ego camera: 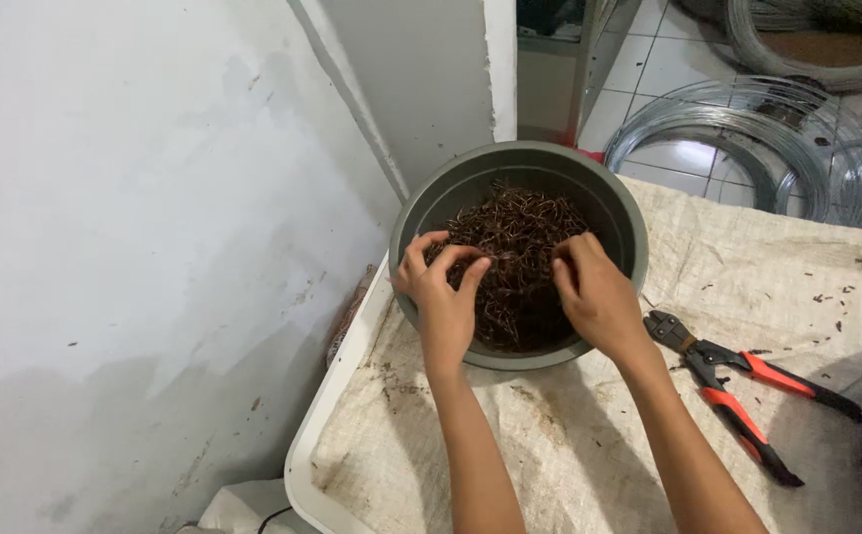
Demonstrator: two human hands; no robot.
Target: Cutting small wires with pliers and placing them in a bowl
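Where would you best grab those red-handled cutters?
By the two red and black handles of the cutters, coming from the right. They splay open toward the right on the sacking, while the dark jaws point left at the grey tub.

A makeshift home workshop is showing here: wire coils (pixel 747 148) lying on tiled floor (pixel 663 49), bolt cutters (pixel 747 391) resting on a sacking-covered counter (pixel 569 435).

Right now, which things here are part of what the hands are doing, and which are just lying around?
In use:
- left hand and right hand, both in the tangle
- grey bucket
- rusty brown wire pieces inside it

Lying about:
- red-handled cutters on the sack cloth
- silver wire coils on the tiled floor
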